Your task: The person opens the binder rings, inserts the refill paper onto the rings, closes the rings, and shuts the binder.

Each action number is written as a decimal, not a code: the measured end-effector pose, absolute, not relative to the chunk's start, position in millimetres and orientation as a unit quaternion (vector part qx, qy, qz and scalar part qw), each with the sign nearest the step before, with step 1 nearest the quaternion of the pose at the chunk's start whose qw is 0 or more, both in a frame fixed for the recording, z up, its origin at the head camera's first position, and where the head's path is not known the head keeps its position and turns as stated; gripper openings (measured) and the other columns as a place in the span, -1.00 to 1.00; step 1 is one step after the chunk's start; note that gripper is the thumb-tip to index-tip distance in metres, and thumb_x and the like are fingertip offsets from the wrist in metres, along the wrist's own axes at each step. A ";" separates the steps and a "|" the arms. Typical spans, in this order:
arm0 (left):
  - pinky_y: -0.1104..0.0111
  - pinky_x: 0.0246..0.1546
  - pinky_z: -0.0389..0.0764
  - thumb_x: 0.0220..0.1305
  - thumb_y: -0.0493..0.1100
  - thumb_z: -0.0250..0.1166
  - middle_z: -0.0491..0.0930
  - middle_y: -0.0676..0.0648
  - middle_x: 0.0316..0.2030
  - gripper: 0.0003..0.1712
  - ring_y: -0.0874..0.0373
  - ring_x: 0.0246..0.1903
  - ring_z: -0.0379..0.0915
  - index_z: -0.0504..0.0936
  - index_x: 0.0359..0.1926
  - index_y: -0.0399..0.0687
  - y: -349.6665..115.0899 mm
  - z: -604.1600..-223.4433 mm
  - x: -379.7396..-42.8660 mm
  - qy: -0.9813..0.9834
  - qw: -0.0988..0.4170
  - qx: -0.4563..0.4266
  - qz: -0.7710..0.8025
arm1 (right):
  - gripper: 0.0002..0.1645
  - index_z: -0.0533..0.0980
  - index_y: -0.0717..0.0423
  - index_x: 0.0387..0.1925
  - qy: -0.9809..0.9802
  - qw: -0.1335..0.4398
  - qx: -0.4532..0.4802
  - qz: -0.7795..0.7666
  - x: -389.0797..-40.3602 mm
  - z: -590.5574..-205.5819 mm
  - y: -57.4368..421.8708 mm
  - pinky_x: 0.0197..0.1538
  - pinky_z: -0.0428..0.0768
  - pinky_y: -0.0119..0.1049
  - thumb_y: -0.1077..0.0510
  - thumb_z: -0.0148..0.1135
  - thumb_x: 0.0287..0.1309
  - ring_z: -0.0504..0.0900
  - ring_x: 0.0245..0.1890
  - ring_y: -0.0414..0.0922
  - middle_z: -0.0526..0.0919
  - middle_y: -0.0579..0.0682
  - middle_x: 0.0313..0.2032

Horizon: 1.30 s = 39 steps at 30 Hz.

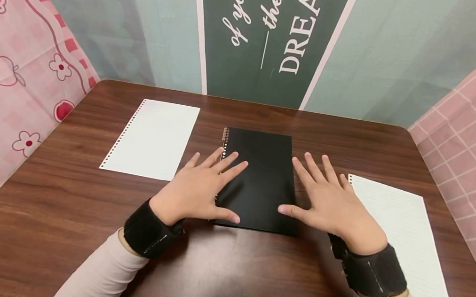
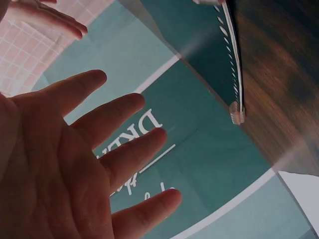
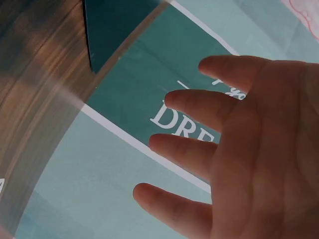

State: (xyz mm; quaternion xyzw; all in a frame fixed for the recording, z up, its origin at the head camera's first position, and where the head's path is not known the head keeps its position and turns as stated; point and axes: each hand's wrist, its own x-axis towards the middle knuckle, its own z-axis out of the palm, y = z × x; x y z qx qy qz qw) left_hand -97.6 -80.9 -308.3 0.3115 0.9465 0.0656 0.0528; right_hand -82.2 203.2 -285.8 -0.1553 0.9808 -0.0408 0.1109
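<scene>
A black-covered loose-leaf binder (image 1: 260,183) lies closed in the middle of the table, its ring spine on the left side. My left hand (image 1: 200,187) hovers over the spine edge with fingers spread, holding nothing. Over the binder's right edge, my right hand (image 1: 328,203) is spread in the same way, also holding nothing. Both wrist views show bare palms, the left hand (image 2: 55,169) and the right hand (image 3: 264,144), raised off the table. In the left wrist view the binder's rings (image 2: 237,113) show at its corner.
A white punched sheet (image 1: 149,138) lies left of the binder. Another punched sheet, lined (image 1: 404,238), lies at the right, partly beneath the right hand and wrist. The brown wooden table (image 1: 66,218) ends at a green lettered cloth (image 1: 268,42) behind and pink cloths at both sides.
</scene>
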 end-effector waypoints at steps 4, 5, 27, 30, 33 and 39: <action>-0.23 0.37 0.18 -0.01 0.59 0.26 0.11 -0.02 0.54 0.19 -0.12 0.53 0.01 0.10 0.55 0.25 -76.3 -308.5 -95.0 0.944 0.070 0.319 0.055 | 0.18 -0.17 -0.08 0.59 0.981 0.101 -0.156 -0.047 -85.9 -287.3 206.8 0.32 0.03 0.52 -0.60 -0.08 0.20 -0.17 0.55 0.34 -0.12 0.14 0.58; -0.21 0.36 0.22 0.02 0.56 0.27 0.14 -0.03 0.52 0.15 -0.13 0.51 0.06 0.13 0.54 0.22 -74.9 -308.7 -94.2 0.942 0.075 0.322 0.051 | 0.14 -0.17 -0.07 0.59 0.982 0.098 -0.157 -0.049 -86.8 -287.9 207.7 0.31 0.06 0.52 -0.57 -0.11 0.24 -0.14 0.54 0.34 -0.11 0.14 0.58; 0.11 -0.18 0.64 0.05 0.46 0.34 0.59 -0.01 0.04 -0.10 0.01 -0.08 0.50 0.50 0.29 0.06 -48.9 -323.8 -72.9 0.933 0.059 0.355 -0.013 | -0.08 -0.06 0.19 0.55 0.980 0.069 -0.123 -0.141 -104.3 -303.2 223.0 0.32 0.24 0.36 -0.24 -0.06 0.45 0.20 0.40 0.43 0.13 0.31 0.49; 0.19 -0.26 0.64 0.03 0.47 0.34 0.60 0.00 -0.06 -0.14 0.04 -0.19 0.48 0.56 0.20 0.04 -47.0 -326.9 -70.5 0.932 0.033 0.360 -0.019 | -0.08 -0.07 0.20 0.55 0.977 0.079 -0.115 -0.161 -106.8 -305.2 224.1 0.32 0.23 0.38 -0.25 -0.07 0.46 0.20 0.41 0.41 0.14 0.37 0.47; 0.24 -0.27 0.64 0.04 0.48 0.33 0.60 -0.01 -0.09 -0.16 0.05 -0.24 0.47 0.58 0.17 0.02 -45.4 -329.8 -69.6 0.931 0.017 0.365 -0.024 | -0.10 -0.07 0.22 0.55 0.973 0.090 -0.109 -0.181 -110.1 -308.9 225.5 0.35 0.20 0.36 -0.22 -0.09 0.48 0.18 0.42 0.40 0.14 0.42 0.46; 0.29 -0.31 0.64 0.03 0.46 0.34 0.60 -0.03 -0.07 -0.15 0.05 -0.25 0.46 0.58 0.17 -0.01 -42.7 -334.1 -69.1 0.931 0.009 0.364 -0.031 | -0.19 0.00 0.29 0.52 0.967 0.094 -0.092 -0.217 -117.0 -317.3 228.6 0.20 0.44 0.25 -0.09 -0.06 0.50 0.51 0.17 0.32 0.46 0.41 0.24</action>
